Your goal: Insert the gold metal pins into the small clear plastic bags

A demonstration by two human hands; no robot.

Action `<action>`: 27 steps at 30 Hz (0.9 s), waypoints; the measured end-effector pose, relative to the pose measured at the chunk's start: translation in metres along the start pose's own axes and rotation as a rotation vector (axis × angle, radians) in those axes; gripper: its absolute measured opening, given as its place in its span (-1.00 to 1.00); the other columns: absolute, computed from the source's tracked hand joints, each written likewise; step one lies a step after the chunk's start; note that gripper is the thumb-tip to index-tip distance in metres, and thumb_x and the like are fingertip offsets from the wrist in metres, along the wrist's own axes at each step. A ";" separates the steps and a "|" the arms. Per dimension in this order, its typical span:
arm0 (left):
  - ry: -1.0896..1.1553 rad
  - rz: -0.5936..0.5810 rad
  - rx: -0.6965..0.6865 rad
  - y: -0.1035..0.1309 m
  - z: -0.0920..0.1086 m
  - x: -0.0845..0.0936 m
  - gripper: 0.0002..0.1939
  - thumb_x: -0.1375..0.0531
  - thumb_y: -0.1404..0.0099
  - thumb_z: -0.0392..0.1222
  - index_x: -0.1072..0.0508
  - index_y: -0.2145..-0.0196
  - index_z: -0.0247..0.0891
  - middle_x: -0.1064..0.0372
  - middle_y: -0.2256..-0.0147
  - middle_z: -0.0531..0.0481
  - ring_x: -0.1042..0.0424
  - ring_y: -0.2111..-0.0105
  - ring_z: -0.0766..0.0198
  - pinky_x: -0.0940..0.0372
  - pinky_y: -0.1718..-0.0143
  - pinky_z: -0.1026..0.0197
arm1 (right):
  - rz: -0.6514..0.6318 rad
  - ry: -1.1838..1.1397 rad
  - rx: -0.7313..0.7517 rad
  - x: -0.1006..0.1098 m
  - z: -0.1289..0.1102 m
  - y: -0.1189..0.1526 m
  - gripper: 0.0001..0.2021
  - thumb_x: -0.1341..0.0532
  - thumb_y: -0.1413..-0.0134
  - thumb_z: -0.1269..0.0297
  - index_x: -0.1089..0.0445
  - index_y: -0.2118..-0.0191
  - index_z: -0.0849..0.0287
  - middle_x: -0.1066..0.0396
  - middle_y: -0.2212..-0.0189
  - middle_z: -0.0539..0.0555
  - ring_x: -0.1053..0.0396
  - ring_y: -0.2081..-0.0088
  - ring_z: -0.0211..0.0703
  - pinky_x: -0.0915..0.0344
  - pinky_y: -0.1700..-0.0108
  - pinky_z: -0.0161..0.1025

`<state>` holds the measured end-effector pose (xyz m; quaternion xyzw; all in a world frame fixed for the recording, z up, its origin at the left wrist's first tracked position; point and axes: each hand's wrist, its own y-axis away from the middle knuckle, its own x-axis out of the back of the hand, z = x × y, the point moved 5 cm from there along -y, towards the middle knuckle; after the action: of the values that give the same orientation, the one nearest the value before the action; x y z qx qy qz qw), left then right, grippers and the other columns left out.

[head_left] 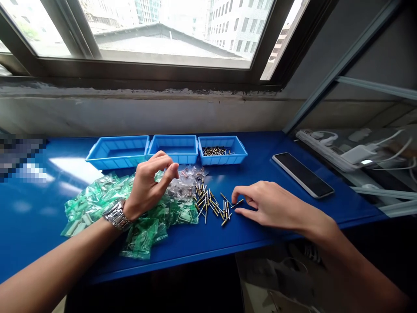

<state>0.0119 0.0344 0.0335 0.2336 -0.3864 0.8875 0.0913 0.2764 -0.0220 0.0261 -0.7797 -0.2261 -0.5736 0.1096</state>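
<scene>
probably light but stiff, the rivets [214, 204] suit a mid-shank pinch, right hand [265, 202] fingers parted around one, left hand [149, 184] curled, hold unclear.

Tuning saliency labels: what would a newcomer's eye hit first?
Green packets heaped left of centre on the blue table, partly behind the left hand. Then loose metal pins just right of them, the right hand at their right edge. Behind, three blue bins in a row.

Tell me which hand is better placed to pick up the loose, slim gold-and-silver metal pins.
The right hand, probably: it is right at the edge of the pins, while the left hand appears raised over the translucent green plastic packets.
</scene>
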 end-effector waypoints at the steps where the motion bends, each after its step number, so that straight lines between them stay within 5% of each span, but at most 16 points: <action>1: 0.000 -0.002 0.002 0.000 0.000 0.000 -0.66 -0.13 -0.48 -0.18 -0.45 0.48 -0.21 -0.39 0.48 0.00 -0.34 0.37 0.20 -0.27 0.30 0.10 | -0.006 0.027 0.009 -0.002 -0.001 -0.002 -0.94 -0.35 -0.18 0.26 -0.50 0.22 0.02 -0.45 0.49 -0.07 -0.34 0.52 -0.21 -0.06 0.46 -0.26; 13: 0.022 -0.036 0.017 0.002 0.000 -0.002 -0.69 -0.15 -0.47 -0.25 -0.44 0.47 -0.22 -0.38 0.47 0.01 -0.35 0.34 0.19 -0.28 0.26 0.12 | -0.032 0.211 0.106 0.000 -0.005 -0.014 -0.89 -0.12 -0.34 0.29 -0.28 0.27 0.10 -0.32 0.56 -0.08 -0.19 0.56 -0.21 0.07 0.44 -0.19; 19: 0.036 -0.061 0.026 0.002 0.000 -0.002 -0.70 -0.15 -0.47 -0.27 -0.44 0.46 -0.24 -0.38 0.46 0.02 -0.35 0.33 0.21 -0.27 0.25 0.13 | -0.017 -0.183 0.231 0.020 -0.023 -0.049 -0.91 -0.19 -0.15 0.43 -0.27 0.34 0.13 -0.21 0.56 -0.13 -0.07 0.57 -0.34 0.05 0.50 -0.29; 23: 0.025 -0.073 0.047 0.000 0.002 -0.002 -0.75 -0.16 -0.47 -0.27 -0.46 0.41 -0.25 -0.42 0.41 0.02 -0.36 0.29 0.20 -0.28 0.20 0.12 | 0.152 -0.565 0.324 0.026 -0.029 -0.073 -0.86 -0.22 -0.02 0.50 -0.27 0.41 0.14 -0.02 0.60 -0.17 0.04 0.57 -0.37 0.06 0.53 -0.33; 27: -0.016 -0.058 0.084 -0.003 0.004 -0.002 -0.88 -0.19 -0.46 -0.23 -0.50 0.25 -0.24 -0.48 0.28 0.00 -0.39 0.22 0.20 -0.29 0.13 0.10 | 0.284 -0.899 0.263 0.017 -0.028 -0.092 -0.90 -0.24 -0.13 0.42 -0.31 0.35 0.13 0.04 0.63 -0.19 0.13 0.60 -0.38 0.10 0.57 -0.35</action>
<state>0.0164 0.0331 0.0368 0.2554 -0.3428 0.8980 0.1041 0.2129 0.0497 0.0432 -0.9528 -0.2130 -0.1261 0.1755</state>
